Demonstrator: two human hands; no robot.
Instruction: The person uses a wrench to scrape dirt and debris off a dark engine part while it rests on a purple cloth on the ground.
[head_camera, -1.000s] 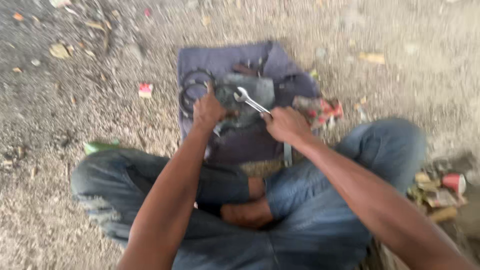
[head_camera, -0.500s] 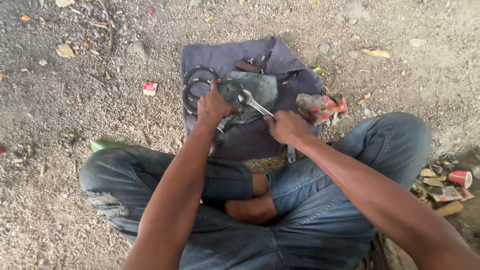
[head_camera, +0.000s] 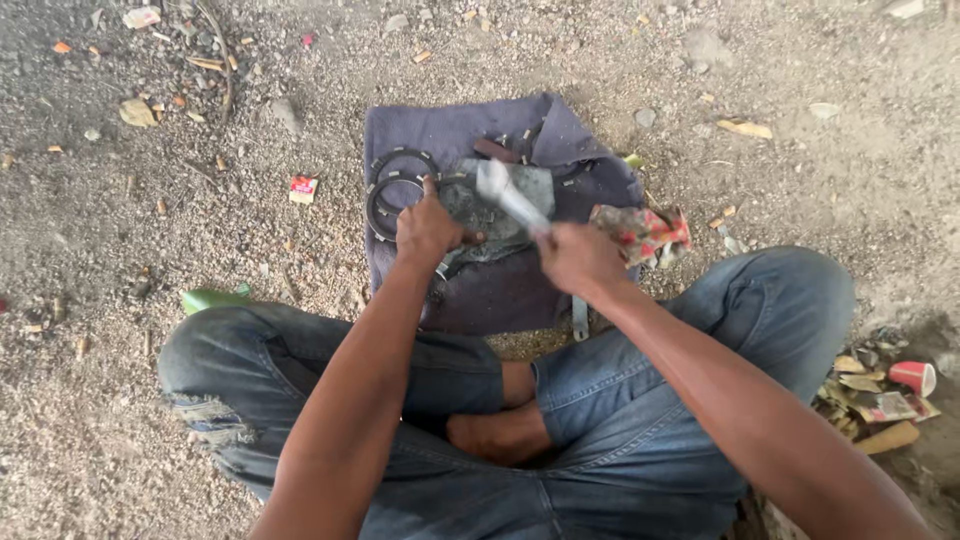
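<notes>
Grey metal housing part, dirty and roughly blocky, sat on a purple-grey cloth spread over the gravel ground, right in front of my crossed legs in blue jeans. My left hand was pressed down on its left edge, fingers curled over it, pinning it in place. My right hand was closed around the handle of a silver metal wrench, which was blurred, its head over the top of the housing; I couldn't tell if it was actually touching the part. So the two hands were apart, one on each side of the housing.

Couple of dark toothed metal rings lay stacked on the cloth just left of my left hand. A crumpled red patterned rag sat at the cloth's right edge, near my right hand. Off to the far right, beside my knee, was a small red cup among scraps of litter.
</notes>
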